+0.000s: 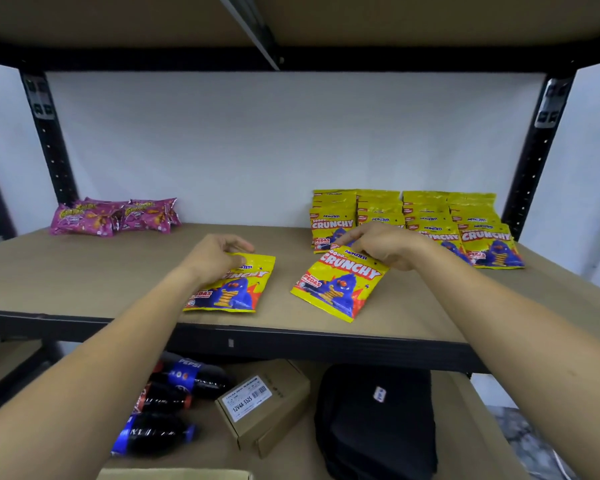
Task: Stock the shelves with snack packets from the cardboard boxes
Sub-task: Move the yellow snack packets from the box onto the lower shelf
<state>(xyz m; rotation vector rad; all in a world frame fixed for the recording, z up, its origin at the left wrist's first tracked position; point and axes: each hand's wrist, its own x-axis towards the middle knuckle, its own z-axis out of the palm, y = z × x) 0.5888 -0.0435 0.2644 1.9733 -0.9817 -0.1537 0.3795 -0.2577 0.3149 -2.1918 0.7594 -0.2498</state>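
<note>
Fingers (238, 259) of the left hand (215, 258) curl over the top edge of a yellow snack packet (234, 289) lying flat near the front of the shelf (84, 271), thumb and fingertips pinching its seal. Beside it, the right hand (383, 245) pinches the top corner of a second yellow packet (340, 285), which lies tilted on the board, apart from the first. Both packets read "MONSTER", "CRUNCHY" and "PEDAS" around a blue cartoon monster.

Behind the right hand, against the white back wall (291, 140), rows of the same yellow packets (426, 220) stand upright, overlapping front to back. Far left at the back lies a small heap of pink-purple packets (115, 216); their yellow lettering is too blurred to read.

The shelf is a brown fibreboard deck in a black steel frame with perforated uprights (51, 143); another board spans overhead.

On the lower shelf lie dark cola bottles (174, 400), one labelled "PEPSI", next to a small cardboard box (274, 407) whose white sticker reads "12V4A 5525", and a black bag (378, 420). A cardboard edge (174, 474) shows at the bottom.
</note>
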